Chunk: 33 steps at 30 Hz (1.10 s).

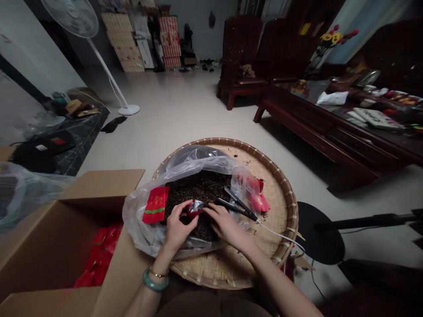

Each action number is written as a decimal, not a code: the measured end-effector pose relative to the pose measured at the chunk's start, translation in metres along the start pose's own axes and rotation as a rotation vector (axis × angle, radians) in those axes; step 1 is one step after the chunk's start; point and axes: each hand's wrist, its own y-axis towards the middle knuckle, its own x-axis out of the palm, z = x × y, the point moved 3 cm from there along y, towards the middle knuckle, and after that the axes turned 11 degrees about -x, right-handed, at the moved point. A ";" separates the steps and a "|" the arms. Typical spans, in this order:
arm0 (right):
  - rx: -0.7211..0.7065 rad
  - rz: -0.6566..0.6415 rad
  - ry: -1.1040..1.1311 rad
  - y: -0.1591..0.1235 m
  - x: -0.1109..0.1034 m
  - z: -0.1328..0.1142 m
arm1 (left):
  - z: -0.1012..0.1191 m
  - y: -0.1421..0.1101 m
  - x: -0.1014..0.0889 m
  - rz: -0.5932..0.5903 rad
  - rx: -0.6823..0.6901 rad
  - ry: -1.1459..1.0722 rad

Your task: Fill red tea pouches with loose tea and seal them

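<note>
L hand has its grip closed on a red packet, mid-frame; R hand beside it, grip part open, over dark leaves.

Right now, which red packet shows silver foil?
The packet in the left hand; the flat ones on the bag show a green stripe, no foil.

An open bag of dried tea leaves sits on a round woven tray, a hair straightener over the bag's right side, packets at its left; a cardboard box stands left of the tray's rim.
</note>
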 end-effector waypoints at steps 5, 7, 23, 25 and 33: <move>0.028 -0.207 -0.414 0.021 0.019 -0.008 | -0.009 0.001 -0.001 0.021 -0.082 -0.114; 0.016 -0.263 -0.475 0.031 0.018 -0.010 | -0.011 0.001 -0.002 0.032 -0.098 -0.135; 0.047 -0.060 -0.137 0.039 0.005 0.006 | -0.010 0.001 -0.006 0.047 -0.116 -0.182; 0.063 0.076 0.076 0.039 0.000 0.007 | -0.007 0.002 -0.008 0.064 -0.114 -0.194; 0.509 0.422 1.531 0.027 0.013 0.016 | 0.001 0.003 -0.011 0.088 -0.115 -0.238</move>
